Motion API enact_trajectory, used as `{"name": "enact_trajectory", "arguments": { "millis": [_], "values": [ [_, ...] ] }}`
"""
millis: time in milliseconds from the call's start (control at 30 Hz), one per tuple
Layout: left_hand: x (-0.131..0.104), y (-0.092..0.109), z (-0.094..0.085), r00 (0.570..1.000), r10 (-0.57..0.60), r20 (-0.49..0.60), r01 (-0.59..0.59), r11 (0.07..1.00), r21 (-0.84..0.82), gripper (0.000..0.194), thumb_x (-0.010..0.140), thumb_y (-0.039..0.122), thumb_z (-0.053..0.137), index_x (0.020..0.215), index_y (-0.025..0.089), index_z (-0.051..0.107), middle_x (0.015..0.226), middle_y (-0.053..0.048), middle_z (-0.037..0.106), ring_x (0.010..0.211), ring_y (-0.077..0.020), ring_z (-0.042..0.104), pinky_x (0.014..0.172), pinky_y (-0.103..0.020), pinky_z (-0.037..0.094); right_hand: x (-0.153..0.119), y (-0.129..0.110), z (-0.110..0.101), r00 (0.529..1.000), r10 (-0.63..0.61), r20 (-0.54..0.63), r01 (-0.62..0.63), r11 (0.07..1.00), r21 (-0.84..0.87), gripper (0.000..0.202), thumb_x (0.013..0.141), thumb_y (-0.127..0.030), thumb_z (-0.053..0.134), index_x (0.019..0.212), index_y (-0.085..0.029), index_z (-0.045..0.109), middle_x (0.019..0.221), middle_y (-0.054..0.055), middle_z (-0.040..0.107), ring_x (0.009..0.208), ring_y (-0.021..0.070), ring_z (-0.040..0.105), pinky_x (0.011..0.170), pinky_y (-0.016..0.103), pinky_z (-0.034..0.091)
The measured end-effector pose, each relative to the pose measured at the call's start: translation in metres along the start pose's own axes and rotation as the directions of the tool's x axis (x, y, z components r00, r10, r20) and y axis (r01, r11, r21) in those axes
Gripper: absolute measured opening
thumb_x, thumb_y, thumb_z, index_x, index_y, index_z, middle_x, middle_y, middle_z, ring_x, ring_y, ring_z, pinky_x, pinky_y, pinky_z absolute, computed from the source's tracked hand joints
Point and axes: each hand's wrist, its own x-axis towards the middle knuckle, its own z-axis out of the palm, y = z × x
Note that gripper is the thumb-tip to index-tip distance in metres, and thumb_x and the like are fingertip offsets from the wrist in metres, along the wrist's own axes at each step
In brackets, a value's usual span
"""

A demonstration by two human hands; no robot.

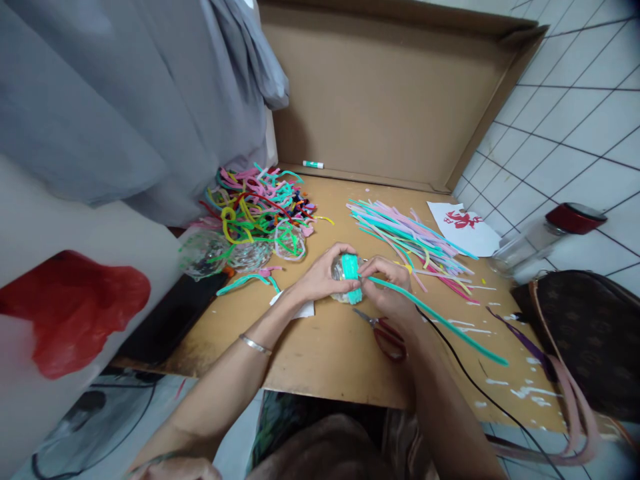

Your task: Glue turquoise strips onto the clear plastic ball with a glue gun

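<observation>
My left hand (327,273) is wrapped round a clear, rounded object (339,288), perhaps plastic or glass. A band of turquoise pipe cleaner (353,279) covers its middle. On its right side my right hand (390,283) pinches a long turquoise pipe cleaner (450,321), whose free end slants down to the right. Red-handled scissors (389,339) lie under my right wrist, blades toward the object. A piece of white paper (300,309) lies partly under my left forearm. Near it are bent turquoise and pink pipe cleaners (250,283).
A tangled heap of coloured pipe cleaners (260,200) and clear rounded pieces (250,255) sit at the left. Straight pipe cleaners (410,233) lie back right, before a bottle (543,240) and brown bag (580,333). A black cable (465,363) crosses the right side.
</observation>
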Motion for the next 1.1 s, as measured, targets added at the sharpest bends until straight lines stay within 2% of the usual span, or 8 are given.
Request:
{"name": "enact_trajectory", "arguments": {
  "millis": [167,467,1100],
  "values": [
    [-0.0003,-0.0001,-0.0013,0.999,0.011,0.042,-0.010,1.000,-0.006,0.049,0.072,0.039,0.073,0.112,0.019,0.053,0.116,-0.007,0.059,0.106,-0.0225,0.056,0.096,-0.034,0.045,0.0001,-0.0032,-0.0011,1.000,0.008,-0.003,-0.008,1.000,-0.019,0.011,0.069,-0.013,0.058,0.067,-0.023,0.057,0.075,0.000,0.067,0.074,0.0164,0.066,0.070,0.031,0.053],
    [0.0005,-0.0001,-0.0013,0.997,0.043,0.061,-0.043,0.999,-0.004,0.039,0.075,0.036,0.071,0.106,0.018,0.054,0.122,-0.008,0.058,0.115,-0.0233,0.055,0.102,-0.035,0.042,0.0009,-0.0028,-0.0008,1.000,-0.022,-0.010,0.022,1.000,-0.013,0.011,0.071,-0.013,0.059,0.066,-0.023,0.056,0.072,-0.001,0.067,0.072,0.0156,0.066,0.068,0.029,0.052],
    [0.0005,-0.0016,-0.0013,0.997,0.034,0.073,-0.034,0.999,-0.008,0.038,0.075,0.034,0.070,0.106,0.019,0.055,0.124,-0.008,0.058,0.116,-0.0235,0.055,0.102,-0.036,0.042,0.0019,-0.0031,-0.0014,1.000,0.014,0.008,-0.014,1.000,0.009,0.010,0.072,-0.017,0.059,0.064,-0.023,0.057,0.071,0.000,0.067,0.070,0.0155,0.064,0.069,0.030,0.052]
  ]
}}
